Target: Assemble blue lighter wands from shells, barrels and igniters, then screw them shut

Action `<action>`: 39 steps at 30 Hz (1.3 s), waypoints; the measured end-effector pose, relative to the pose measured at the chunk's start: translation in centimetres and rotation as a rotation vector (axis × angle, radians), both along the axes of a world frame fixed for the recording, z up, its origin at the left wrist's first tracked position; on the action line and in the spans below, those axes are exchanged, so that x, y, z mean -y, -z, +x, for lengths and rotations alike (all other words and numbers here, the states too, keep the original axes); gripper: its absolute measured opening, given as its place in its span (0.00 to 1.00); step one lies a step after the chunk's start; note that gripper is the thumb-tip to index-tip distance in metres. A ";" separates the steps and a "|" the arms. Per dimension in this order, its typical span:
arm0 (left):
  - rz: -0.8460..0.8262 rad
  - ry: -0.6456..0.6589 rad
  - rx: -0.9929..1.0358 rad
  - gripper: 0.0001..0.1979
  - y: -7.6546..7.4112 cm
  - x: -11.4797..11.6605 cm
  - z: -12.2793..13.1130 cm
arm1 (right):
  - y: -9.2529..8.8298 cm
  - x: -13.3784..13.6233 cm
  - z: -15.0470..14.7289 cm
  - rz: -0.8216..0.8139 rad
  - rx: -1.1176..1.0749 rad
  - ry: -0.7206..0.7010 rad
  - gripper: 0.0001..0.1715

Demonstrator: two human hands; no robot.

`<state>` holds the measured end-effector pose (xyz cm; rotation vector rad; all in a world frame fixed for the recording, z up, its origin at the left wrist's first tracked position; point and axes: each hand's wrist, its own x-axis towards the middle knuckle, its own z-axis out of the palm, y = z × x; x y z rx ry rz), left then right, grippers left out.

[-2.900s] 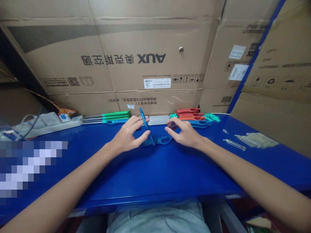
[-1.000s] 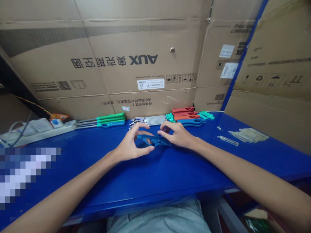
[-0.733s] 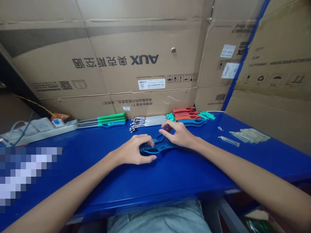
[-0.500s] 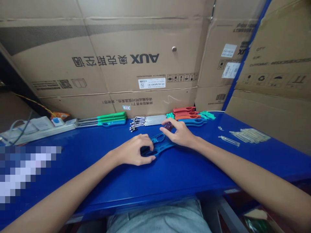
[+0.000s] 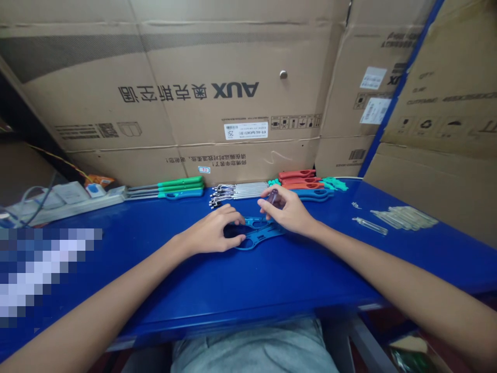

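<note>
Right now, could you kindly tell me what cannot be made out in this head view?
The small purple piece: the right hand covers most of it, shape unclear.
The blue plastic frame: the left hand hides its middle.
Left part of the blue bench: a pixelated patch hides what lies there.

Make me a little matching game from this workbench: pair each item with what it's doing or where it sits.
Items:
1. Left hand
2. Right hand
3. Green-handled lighters
4. Clear tubes

Matches:
A. Pinching a small purple translucent part
B. Lying toward the right of the blue table
C. Resting on a blue plastic casing
D. Lined up along the table's back edge, left of the hands

Pairs: 1-C, 2-A, 3-D, 4-B
</note>
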<state>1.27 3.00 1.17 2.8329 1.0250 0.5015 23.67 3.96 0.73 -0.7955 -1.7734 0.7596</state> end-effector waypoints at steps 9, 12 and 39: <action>-0.030 -0.055 -0.062 0.17 0.1 -0.4 0.0 | -0.2 0.1 0.2 0.070 0.067 0.024 0.09; -0.006 -0.038 -0.052 0.12 0.2 -0.5 -0.1 | 0.0 0.0 0.4 0.123 0.112 0.051 0.09; -0.014 0.017 -0.048 0.10 -0.1 -0.4 -0.1 | -0.2 -0.4 1.0 0.439 0.270 0.152 0.06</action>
